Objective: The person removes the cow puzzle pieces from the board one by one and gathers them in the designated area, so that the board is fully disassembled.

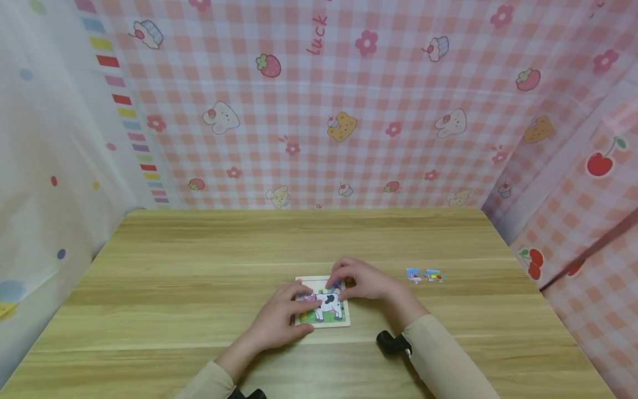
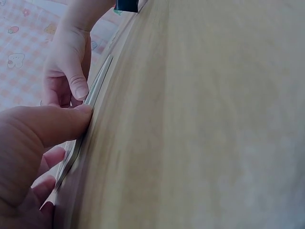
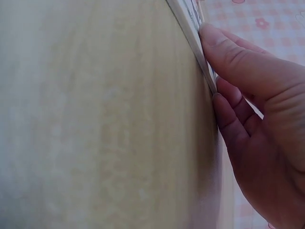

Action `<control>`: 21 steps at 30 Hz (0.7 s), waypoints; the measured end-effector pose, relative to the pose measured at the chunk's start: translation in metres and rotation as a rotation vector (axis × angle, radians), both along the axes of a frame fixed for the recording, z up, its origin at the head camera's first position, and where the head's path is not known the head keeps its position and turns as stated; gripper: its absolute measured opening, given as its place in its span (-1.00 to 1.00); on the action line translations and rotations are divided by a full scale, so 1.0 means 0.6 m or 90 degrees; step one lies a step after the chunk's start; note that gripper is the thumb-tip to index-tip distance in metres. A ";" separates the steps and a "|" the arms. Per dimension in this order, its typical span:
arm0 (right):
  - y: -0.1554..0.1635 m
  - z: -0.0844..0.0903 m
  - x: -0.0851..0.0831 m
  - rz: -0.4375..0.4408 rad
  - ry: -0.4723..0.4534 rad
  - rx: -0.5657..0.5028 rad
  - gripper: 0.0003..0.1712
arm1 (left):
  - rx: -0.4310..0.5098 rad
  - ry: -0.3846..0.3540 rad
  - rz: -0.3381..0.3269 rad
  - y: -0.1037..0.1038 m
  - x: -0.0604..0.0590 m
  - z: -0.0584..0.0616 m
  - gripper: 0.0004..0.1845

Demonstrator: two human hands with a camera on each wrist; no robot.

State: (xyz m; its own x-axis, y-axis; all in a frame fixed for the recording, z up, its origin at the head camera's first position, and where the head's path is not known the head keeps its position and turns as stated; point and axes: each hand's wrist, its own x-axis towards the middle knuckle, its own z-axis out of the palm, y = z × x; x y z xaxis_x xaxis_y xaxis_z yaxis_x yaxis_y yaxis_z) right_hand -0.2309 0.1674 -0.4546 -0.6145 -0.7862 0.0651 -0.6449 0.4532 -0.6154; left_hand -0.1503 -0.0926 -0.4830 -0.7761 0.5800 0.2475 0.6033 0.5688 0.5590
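A small wooden jigsaw puzzle [image 1: 329, 315] with a pale frame lies on the table, showing a black-and-white cow on green. My left hand [image 1: 279, 317] rests on its left side, fingers spread over the picture and thumb at the near edge. At the far right corner my right hand [image 1: 361, 280] pinches a bluish puzzle piece [image 1: 336, 286] between thumb and fingers, against the board. In the right wrist view, the thumb of the right hand [image 3: 262, 95] touches the board's face, with other fingers by its rim [image 3: 190, 43]. The piece is hidden there.
Two loose puzzle pieces, one bluish-white [image 1: 413, 275] and one with green and red [image 1: 435, 276], lie right of the right hand on the wooden table [image 1: 199, 255]. A pink checked curtain [image 1: 319, 111] hangs behind the table. Black straps [image 1: 392, 343] sit at the wrists.
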 end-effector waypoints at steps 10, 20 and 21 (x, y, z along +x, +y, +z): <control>-0.003 -0.007 -0.007 -0.011 -0.018 0.012 -0.77 | 0.007 -0.020 0.010 0.001 0.000 0.001 -0.50; -0.008 -0.003 -0.005 -0.020 -0.020 0.026 -0.80 | -0.005 -0.038 0.003 0.000 0.001 0.009 -0.53; -0.008 -0.003 -0.005 -0.020 -0.019 0.026 -0.80 | -0.005 -0.038 0.002 0.000 0.001 0.009 -0.53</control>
